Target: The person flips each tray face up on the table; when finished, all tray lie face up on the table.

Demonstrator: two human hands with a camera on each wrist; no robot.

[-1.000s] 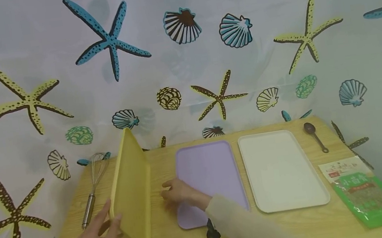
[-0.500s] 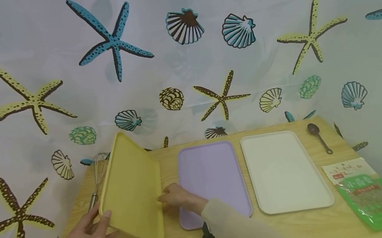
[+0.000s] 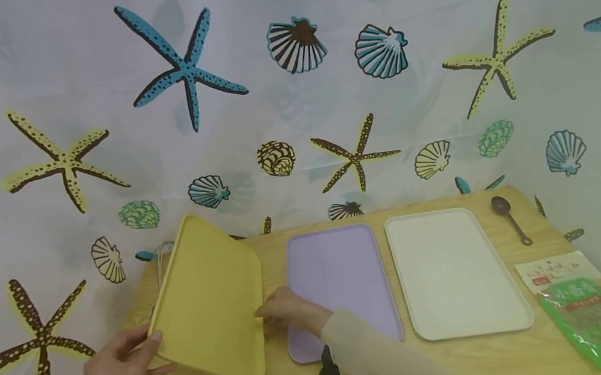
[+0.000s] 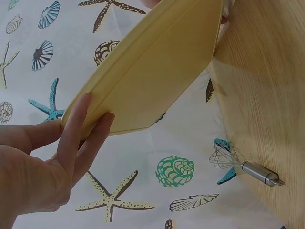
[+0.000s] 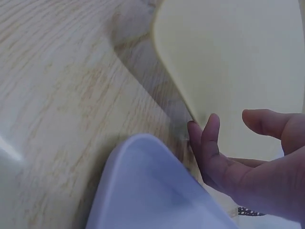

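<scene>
A yellow tray [image 3: 213, 306] stands tilted up on the left of the table, its inner face turned right. My left hand [image 3: 110, 371] grips its near left corner; in the left wrist view the thumb and fingers [image 4: 78, 126] lie on opposite sides of the rim. At the tray's right edge is my right hand [image 3: 288, 309], its fingertips [image 5: 212, 124] right at the rim and the thumb over the inner face. Just right of it lies a flat purple tray [image 3: 340, 271], partly covered by my right hand and sleeve.
A white tray [image 3: 457, 274] lies right of the purple one. Beyond it are a dark spoon [image 3: 510, 220] and a green-and-white packet [image 3: 596, 310]. Behind the yellow tray a whisk [image 4: 255, 171] lies on the wooden table [image 4: 267, 86]. A shell-patterned cloth [image 3: 290, 106] hangs behind.
The yellow tray has swung from nearly upright to a flatter tilt, showing more of its inner face. My left hand moved left with it; my right hand came to its right edge.
</scene>
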